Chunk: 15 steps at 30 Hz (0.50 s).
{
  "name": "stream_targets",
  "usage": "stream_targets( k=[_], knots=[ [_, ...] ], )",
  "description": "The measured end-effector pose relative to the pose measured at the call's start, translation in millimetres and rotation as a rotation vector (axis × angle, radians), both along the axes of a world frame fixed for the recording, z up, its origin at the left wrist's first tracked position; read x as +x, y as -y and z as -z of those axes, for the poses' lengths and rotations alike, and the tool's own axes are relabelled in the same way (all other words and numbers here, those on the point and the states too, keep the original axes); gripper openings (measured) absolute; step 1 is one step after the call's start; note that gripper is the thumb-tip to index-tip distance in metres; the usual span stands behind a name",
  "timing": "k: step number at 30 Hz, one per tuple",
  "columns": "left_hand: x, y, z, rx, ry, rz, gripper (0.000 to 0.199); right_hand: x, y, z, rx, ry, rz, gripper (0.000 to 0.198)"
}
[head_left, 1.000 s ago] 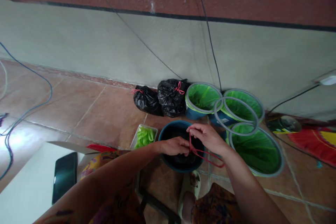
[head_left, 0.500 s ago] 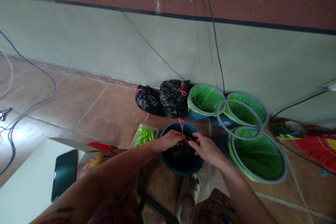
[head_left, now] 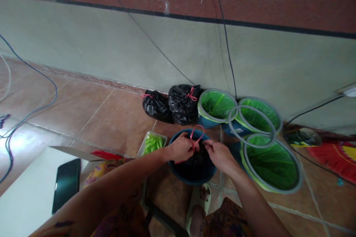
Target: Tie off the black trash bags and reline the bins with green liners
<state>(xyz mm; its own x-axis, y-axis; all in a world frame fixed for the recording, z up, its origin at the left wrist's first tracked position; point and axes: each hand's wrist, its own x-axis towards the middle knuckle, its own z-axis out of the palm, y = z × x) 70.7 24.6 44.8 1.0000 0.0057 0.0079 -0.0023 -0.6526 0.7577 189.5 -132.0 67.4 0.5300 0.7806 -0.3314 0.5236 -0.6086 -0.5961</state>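
A blue bin stands in front of me with a black garbage bag inside it. My left hand is closed over the bin's left half, pinching a pink drawstring that rises in a loop above the bag. At the right side of the bin's mouth is my right hand, fingers pressed together; what they hold, if anything, is hidden. Behind the bin sit two black bags, a smaller bag and a larger bag, each tied with pink string.
Three bins with green liners stand to the right: a left bin, a back bin and a front bin. A loose grey ring rests across them. Left are a tray of green rolls and a phone on a white surface.
The pink drawstring has opened into a larger loop above the bin. My right hand has moved slightly right, away from my left hand, and its fingers have drawn together.
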Motion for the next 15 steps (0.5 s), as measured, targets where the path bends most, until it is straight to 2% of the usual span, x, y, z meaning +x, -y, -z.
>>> stream_targets(
  k=[2,4,6,9,12,15],
  knots=[
    [-2,2,-5.4,0.115,0.116,0.057,0.023,0,-5,7,0.153,-0.117,0.032,0.032],
    [-4,2,-8.3,0.185,0.201,0.077,0.02,-3,-10,14,0.301,-0.327,0.0,0.028],
    [-6,1,-8.9,0.227,0.242,0.074,0.02,-7,-14,18,0.384,-0.491,0.008,0.024],
    [-9,-1,-6.9,0.238,0.257,0.065,0.023,-10,-17,17,0.386,-0.564,0.081,0.025],
    [-11,-1,-4.8,0.191,0.294,0.058,0.024,-11,-16,9,0.377,-0.61,0.085,0.025],
    [-10,2,-5.6,0.107,0.319,-0.033,0.025,-12,-13,6,0.356,-0.732,0.113,0.019]
  ],
)
